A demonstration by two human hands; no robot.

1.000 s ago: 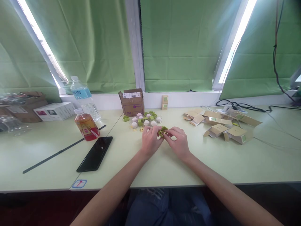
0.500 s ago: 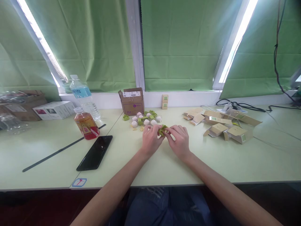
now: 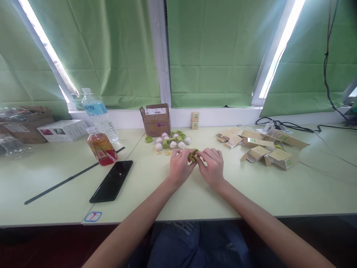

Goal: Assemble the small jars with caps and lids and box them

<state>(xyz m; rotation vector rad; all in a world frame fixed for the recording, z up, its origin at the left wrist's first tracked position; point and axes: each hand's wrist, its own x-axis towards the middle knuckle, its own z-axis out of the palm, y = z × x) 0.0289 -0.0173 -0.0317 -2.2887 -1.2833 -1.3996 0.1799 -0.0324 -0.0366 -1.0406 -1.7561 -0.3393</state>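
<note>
Between both hands, just above the table, is a small green hollow plastic piece (image 3: 193,155). My left hand (image 3: 180,166) pinches it from the left, thumb below and fingers curled over. The fingertips of my right hand (image 3: 211,167) are closed at its right side; whether they also hold something smaller is too hidden to tell. Beyond my left hand lie several pale pink round pieces (image 3: 173,144), mixed with more green pieces (image 3: 148,139). A few tiny yellow parts (image 3: 168,152) lie in front of them.
A small brown carton (image 3: 156,123) stands behind the pieces. Opened tan boxes (image 3: 258,152) and cables (image 3: 299,128) lie on the right. To the left are a black phone (image 3: 111,181), a juice bottle (image 3: 102,147), a water bottle (image 3: 96,113) and a dark strip (image 3: 61,183).
The green piece has turned slightly between my fingers, and my right fingertips have shifted a little against it. Everything else on the table stays put.
</note>
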